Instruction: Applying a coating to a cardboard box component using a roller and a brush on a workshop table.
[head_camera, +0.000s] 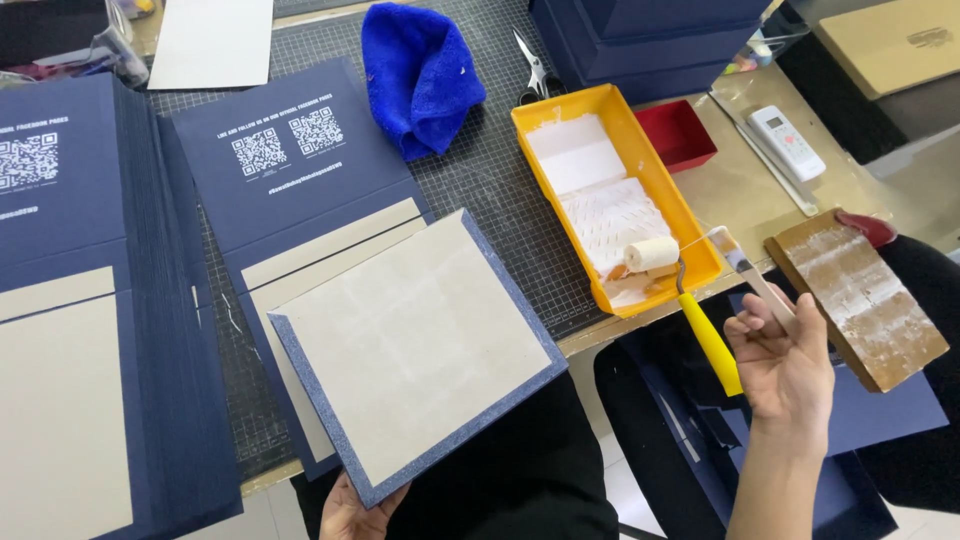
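Over the bench (520, 200) we pinch a brush (750, 275) in our right hand (785, 365); our left hand (350, 512) grips the board (415, 350) from beneath.

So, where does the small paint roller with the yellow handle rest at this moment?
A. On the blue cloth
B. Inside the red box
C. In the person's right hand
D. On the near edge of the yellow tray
D: the roller lies with its white head on the near edge of the yellow tray, while the right hand holds a small brush instead.
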